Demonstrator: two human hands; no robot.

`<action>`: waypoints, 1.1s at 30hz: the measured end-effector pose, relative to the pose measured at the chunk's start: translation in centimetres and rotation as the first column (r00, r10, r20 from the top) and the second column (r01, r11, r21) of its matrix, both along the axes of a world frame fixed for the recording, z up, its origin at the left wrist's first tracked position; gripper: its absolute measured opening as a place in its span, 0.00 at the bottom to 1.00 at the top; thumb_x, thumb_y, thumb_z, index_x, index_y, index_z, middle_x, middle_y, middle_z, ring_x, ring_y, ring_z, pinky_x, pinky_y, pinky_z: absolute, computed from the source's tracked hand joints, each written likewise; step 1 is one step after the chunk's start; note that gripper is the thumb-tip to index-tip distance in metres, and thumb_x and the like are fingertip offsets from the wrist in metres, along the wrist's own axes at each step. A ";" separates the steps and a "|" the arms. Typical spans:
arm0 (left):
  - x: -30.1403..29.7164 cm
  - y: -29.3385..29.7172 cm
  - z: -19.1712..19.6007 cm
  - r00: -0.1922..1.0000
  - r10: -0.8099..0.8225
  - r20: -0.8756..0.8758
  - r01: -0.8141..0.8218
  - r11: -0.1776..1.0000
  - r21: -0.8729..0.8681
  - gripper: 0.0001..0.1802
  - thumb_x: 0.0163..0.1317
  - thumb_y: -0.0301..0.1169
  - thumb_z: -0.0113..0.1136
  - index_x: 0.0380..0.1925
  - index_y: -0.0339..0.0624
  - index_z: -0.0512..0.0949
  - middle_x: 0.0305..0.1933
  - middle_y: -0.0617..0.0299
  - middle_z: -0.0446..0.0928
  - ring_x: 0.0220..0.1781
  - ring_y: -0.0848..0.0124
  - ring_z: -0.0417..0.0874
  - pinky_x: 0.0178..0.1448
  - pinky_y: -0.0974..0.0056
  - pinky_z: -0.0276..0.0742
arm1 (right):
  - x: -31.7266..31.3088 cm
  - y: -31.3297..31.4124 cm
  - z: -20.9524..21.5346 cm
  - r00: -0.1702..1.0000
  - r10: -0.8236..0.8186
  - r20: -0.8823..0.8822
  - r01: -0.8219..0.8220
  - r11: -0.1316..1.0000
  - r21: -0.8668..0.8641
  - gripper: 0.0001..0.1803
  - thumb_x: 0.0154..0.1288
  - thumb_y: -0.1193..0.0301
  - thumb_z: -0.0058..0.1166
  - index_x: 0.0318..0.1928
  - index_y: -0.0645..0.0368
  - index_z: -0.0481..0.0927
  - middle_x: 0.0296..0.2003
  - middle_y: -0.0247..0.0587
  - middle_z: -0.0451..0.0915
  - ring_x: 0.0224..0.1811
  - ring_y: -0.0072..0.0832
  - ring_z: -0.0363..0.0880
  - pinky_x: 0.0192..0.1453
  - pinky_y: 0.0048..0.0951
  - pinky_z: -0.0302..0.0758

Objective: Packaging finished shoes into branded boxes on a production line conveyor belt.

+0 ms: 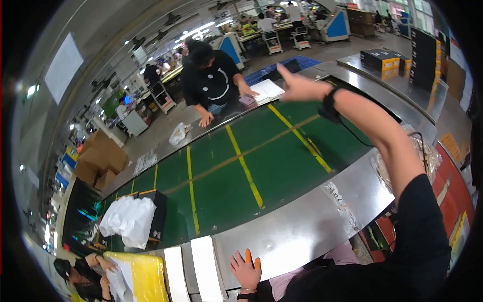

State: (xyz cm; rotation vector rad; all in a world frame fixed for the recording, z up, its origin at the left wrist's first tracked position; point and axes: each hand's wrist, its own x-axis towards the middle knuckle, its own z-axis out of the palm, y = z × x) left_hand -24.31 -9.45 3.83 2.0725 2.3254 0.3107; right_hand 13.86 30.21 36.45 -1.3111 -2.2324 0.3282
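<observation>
My left hand (246,272) rests palm down on the steel ledge (297,231) in front of me. Its fingers are spread, two wear orange finger covers, and nothing is in it. Just left of it lie a stack of white sheets (207,269) and a second white stack (176,274). My right arm reaches out over the green conveyor belt (221,166). At its end my right hand (306,89) is raised, slightly blurred, thumb stretched up and away from the other fingers, which partly hide. I see nothing in it. Beyond it lies a white stack of paper (266,92).
Across the belt a person in black (211,75) leans on the far ledge. White plastic bags (128,219) cover a black box on the belt at left. Another person (83,277) handles white sheets by a yellow package (143,274). Black boxes (425,60) stand far right.
</observation>
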 end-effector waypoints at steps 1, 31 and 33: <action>0.0 -0.1 0.3 0.999 0.036 0.007 -0.036 0.999 -0.002 0.27 0.61 0.48 0.56 0.56 0.44 0.77 0.70 0.41 0.60 0.72 0.37 0.55 0.73 0.37 0.45 | -0.6 -1.3 -4.2 0.987 0.080 0.136 -0.094 0.991 0.099 0.58 0.56 0.67 0.63 0.74 0.62 0.32 0.41 0.61 0.80 0.45 0.48 0.81 0.48 0.41 0.77; -1.2 0.2 1.7 0.999 0.026 -0.021 -0.026 0.999 -0.042 0.29 0.69 0.52 0.46 0.67 0.56 0.66 0.73 0.43 0.56 0.74 0.42 0.53 0.74 0.38 0.48 | 10.1 -22.0 -31.2 0.778 0.380 0.501 0.053 0.754 -0.655 0.96 0.04 0.35 0.76 0.74 0.63 0.30 0.74 0.62 0.19 0.75 0.58 0.09 0.72 0.62 0.18; -1.2 0.1 1.5 0.999 0.023 -0.027 -0.025 0.998 -0.049 0.30 0.69 0.52 0.45 0.68 0.56 0.65 0.72 0.44 0.57 0.74 0.42 0.54 0.74 0.39 0.49 | 10.1 -22.3 -30.9 0.778 0.355 0.518 0.110 0.736 -0.668 0.96 0.05 0.35 0.76 0.74 0.63 0.32 0.74 0.62 0.20 0.75 0.58 0.09 0.72 0.63 0.18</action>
